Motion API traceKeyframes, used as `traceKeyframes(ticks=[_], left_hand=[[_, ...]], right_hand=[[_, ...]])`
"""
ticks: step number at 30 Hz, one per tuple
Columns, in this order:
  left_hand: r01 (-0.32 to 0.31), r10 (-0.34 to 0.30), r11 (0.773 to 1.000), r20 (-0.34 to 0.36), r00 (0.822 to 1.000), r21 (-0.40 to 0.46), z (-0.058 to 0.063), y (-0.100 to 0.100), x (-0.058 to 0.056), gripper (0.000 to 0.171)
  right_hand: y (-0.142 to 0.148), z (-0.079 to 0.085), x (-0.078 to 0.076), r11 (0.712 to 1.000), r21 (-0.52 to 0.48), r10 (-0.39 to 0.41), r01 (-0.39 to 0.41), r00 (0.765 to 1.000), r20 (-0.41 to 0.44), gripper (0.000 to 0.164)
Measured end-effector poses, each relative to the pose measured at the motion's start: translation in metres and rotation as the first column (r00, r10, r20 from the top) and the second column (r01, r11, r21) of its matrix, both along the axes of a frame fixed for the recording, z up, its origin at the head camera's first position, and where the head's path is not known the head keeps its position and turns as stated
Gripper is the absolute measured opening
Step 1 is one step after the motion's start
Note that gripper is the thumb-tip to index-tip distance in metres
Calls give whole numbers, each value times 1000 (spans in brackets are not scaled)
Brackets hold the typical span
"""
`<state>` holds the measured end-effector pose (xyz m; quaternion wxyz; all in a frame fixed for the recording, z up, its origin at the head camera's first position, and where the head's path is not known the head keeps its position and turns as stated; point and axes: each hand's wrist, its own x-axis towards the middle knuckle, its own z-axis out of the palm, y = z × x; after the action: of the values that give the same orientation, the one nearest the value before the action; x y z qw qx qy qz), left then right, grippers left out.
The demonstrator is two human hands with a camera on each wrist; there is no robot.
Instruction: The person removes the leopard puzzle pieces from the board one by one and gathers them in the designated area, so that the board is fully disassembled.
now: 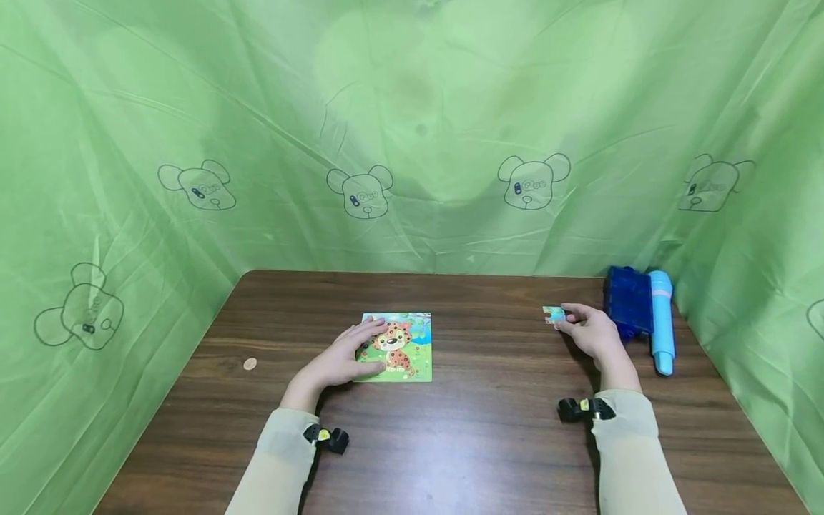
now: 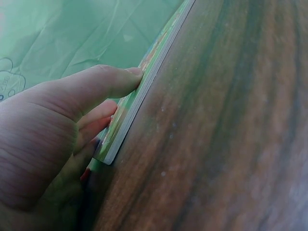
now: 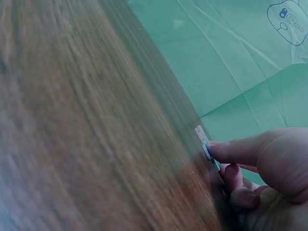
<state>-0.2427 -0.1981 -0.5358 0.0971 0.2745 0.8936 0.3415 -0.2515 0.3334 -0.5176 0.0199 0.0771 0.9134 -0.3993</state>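
Note:
A square jigsaw puzzle (image 1: 415, 357) with a cartoon leopard lies flat on the brown table. Across its left side rests my left hand (image 1: 337, 357), fingers loosely extended over the picture. The left wrist view shows the thumb (image 2: 127, 82) on the puzzle's top near its edge. Farther right, my right hand (image 1: 594, 335) pinches a small blue-green puzzle piece (image 1: 550, 313) between thumb and fingers, close over the table. Part of that piece (image 3: 201, 134) is hidden behind the thumb in the right wrist view.
A dark blue plastic case (image 1: 627, 297) lies beyond my right hand, with a light blue microphone-shaped object (image 1: 661, 322) alongside it. To the left is a small round pale disc (image 1: 250, 364). Green curtains (image 1: 438, 143) hang around the table (image 1: 489, 443).

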Motion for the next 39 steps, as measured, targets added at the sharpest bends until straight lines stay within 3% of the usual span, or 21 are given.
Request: traceKeyframes(ticks=[16, 25, 31, 36, 39], left_hand=[[-6, 6, 1000, 40, 999, -2, 8, -3, -2, 84], [-32, 31, 999, 70, 997, 15, 10, -8, -2, 84], [-45, 44, 999, 70, 997, 10, 8, -8, -1, 89], [-69, 69, 998, 82, 994, 5, 7, -9, 0, 92], [-89, 89, 996, 81, 993, -7, 8, -9, 1, 95]], right_hand=[[-1, 4, -3, 1000, 27, -4, 5, 999, -41, 55], [-6, 7, -3, 997, 79, 8, 7, 983, -184, 45], [-27, 16, -4, 998, 32, 56, -50, 974, -221, 45], [-59, 19, -6, 992, -2, 126, -130, 969, -214, 45], [-82, 18, -6, 985, -73, 138, -157, 965, -222, 42]])
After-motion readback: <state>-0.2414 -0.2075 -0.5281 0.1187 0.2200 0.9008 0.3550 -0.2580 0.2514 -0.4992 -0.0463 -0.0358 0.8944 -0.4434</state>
